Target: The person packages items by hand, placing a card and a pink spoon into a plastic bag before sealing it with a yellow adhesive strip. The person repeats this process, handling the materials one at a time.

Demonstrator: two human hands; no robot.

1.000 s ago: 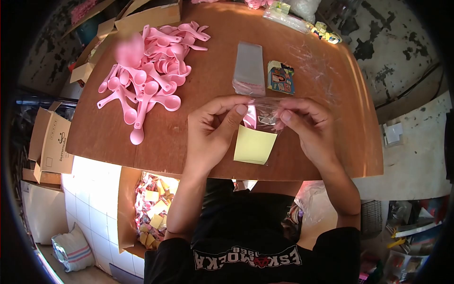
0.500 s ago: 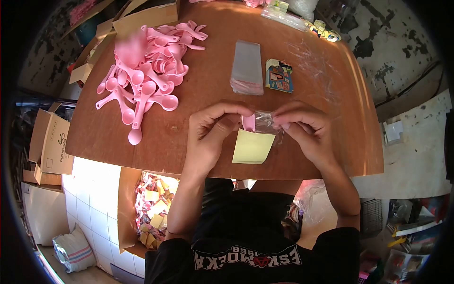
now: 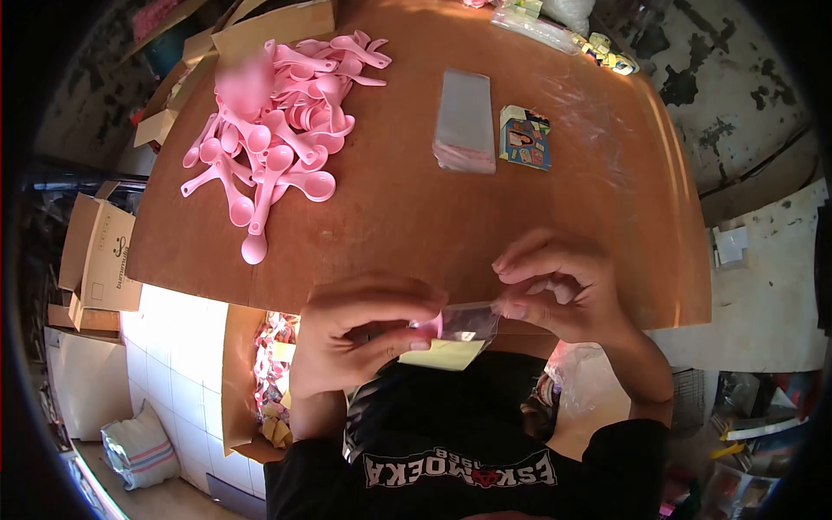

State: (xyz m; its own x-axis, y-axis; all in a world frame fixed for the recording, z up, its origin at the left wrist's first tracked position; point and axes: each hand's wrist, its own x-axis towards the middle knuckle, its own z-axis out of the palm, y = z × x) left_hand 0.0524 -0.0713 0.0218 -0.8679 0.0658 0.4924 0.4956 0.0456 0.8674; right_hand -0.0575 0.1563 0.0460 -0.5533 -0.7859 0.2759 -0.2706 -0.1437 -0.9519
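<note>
My left hand (image 3: 360,325) pinches a clear plastic bag (image 3: 475,321) near the table's front edge. Inside the bag are a yellow paper card (image 3: 446,354) and a pink spoon (image 3: 431,325), partly hidden by my fingers. At the bag's right corner is my right hand (image 3: 555,286), its thumb and forefinger apart. A stack of clear bags (image 3: 464,121) lies farther up the table, with a small pile of printed cards (image 3: 525,139) beside it. Many pink measuring spoons (image 3: 277,160) are heaped at the left.
The brown wooden table (image 3: 390,225) spans the view. Below its front edge at left stands a cardboard box (image 3: 238,373) of packed pieces. Another carton (image 3: 108,256) is at far left. More plastic packs (image 3: 533,33) lie at the table's back edge.
Both hands and the bag have come down toward my body, over the table's front edge. The bag is tilted now, and my right thumb and forefinger have spread apart.
</note>
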